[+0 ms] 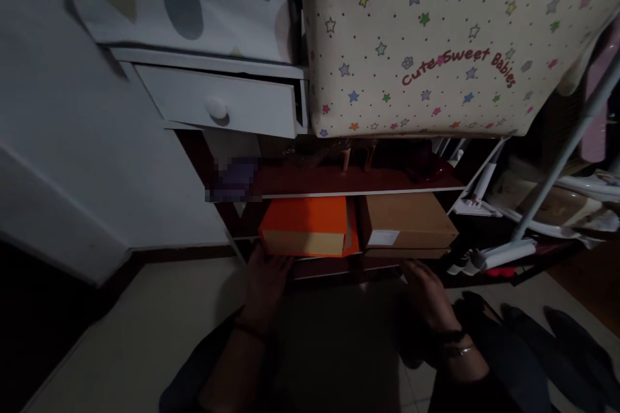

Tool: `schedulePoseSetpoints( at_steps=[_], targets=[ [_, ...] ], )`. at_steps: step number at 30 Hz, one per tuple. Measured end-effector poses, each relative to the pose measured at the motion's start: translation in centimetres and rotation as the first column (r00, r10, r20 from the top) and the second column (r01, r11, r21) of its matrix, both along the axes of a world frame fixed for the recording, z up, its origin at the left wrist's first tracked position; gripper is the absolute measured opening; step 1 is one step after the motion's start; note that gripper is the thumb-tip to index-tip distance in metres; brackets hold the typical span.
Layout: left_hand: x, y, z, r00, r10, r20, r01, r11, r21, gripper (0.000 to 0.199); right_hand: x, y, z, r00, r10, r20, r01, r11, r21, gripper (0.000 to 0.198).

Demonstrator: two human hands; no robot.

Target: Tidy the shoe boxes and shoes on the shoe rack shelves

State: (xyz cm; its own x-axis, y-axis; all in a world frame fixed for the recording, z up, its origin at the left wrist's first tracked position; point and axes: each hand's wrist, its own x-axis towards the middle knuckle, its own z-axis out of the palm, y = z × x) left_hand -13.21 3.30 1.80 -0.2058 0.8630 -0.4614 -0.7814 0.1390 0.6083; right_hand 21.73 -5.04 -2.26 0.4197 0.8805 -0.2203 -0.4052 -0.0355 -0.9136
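While the orange box (305, 226) and the brown box (411, 222) sit side by side on the lower shelf (368, 262), here's the left hand (266, 277), fingers spread, at the orange one's near-left corner! Right hand (426, 284) loosely extended below the brown one, gripping nothing; contact, can't tell. Both look settled on the shelf, neither lifted; any adjusting left seems slight.

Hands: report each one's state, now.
Left hand: at the lower left corner of the orange box; grip cannot be told.
Right hand: open, holding nothing visible, near the brown cardboard box.
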Motion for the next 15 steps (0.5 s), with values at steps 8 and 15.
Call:
schedulePoseSetpoints(
  at_steps=[8, 15],
  targets=[
    [1.9, -1.2, -2.2, 0.996, -0.078, 0.032, 0.077, 0.996, 0.035, 0.028, -11.4, -1.4, 3.0, 0.138, -0.142, 0.98, -0.597, 0.778, 0.197, 0.091],
    [1.1, -1.8, -4.0, 0.986, -0.142, 0.084, 0.143, 0.99, -0.001, 0.043, -15.8, 8.0, 0.5, -0.351, -0.523, 0.777, -0.611, 0.757, 0.234, 0.073]
  ],
)
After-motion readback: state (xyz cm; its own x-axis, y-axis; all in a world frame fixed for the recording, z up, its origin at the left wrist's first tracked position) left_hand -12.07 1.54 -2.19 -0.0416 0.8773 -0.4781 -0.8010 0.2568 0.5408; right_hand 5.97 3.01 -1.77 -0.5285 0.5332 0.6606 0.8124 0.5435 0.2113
